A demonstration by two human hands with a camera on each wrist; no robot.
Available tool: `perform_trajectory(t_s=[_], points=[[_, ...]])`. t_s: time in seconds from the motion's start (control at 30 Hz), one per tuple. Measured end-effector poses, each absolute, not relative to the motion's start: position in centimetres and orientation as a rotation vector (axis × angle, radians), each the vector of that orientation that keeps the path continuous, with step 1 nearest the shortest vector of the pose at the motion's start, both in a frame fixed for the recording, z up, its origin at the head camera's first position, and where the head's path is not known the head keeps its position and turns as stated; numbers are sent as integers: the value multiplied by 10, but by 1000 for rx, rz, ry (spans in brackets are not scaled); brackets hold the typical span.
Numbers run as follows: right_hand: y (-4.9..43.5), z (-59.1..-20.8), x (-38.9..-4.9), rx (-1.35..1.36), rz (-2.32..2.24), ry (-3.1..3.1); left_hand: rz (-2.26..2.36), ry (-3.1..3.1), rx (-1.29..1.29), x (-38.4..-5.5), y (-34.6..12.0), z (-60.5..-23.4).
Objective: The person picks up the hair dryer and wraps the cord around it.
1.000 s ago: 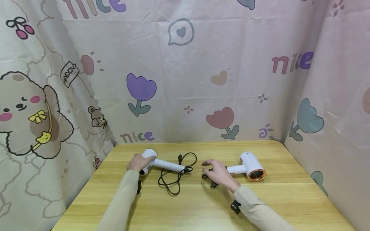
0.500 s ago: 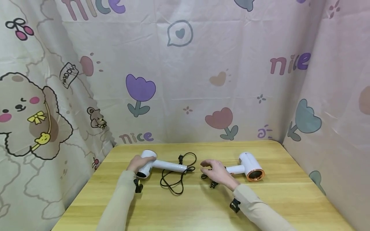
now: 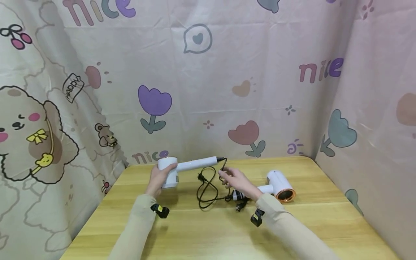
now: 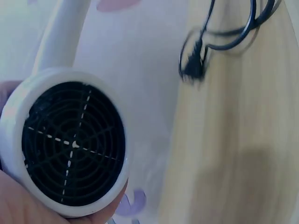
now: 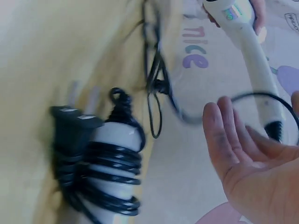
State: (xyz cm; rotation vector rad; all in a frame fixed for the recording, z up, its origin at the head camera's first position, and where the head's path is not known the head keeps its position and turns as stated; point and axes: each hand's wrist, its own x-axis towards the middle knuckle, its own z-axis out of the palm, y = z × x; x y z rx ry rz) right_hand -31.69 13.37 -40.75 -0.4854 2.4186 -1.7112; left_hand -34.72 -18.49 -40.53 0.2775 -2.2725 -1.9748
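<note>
My left hand (image 3: 157,179) grips the head of a white hair dryer (image 3: 197,164), held above the table with its handle pointing right. In the left wrist view the round black intake grille (image 4: 74,143) faces the camera. A black cord (image 3: 208,206) hangs from the handle's end and loops down to the table, with its plug (image 4: 194,65) loose. My right hand (image 3: 239,181) is by this cord, fingers extended and slightly bent; the cord passes by the fingers, not pinched. Below it lies a second white hair dryer (image 3: 277,182) with a copper-coloured nozzle ring.
Black cord (image 5: 112,161) is wound round the second dryer's handle, and its two-pin plug (image 5: 74,128) lies alongside. The wooden table (image 3: 201,234) is backed by a printed curtain (image 3: 201,83), which also hangs at both sides.
My left hand has lifted the hair dryer off the table and turned its handle upward. Its cord has risen and shifted right. My right hand has moved up slightly toward the cord.
</note>
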Motion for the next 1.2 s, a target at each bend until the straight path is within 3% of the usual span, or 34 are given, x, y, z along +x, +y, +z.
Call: perform_trajectory(t_s=[0.27,0.53,1.2], points=[[132,-399,-317,-466,-1759,2549,-1911,-2211,289,-341,-166,-404],[140,-394,-327,-600,-2101,2171,-1820,-2049,362,-338,-157,-410],[172,-365,-336,-249,-1881,1668,-1871,-2108,-83,-336,-140,-408]])
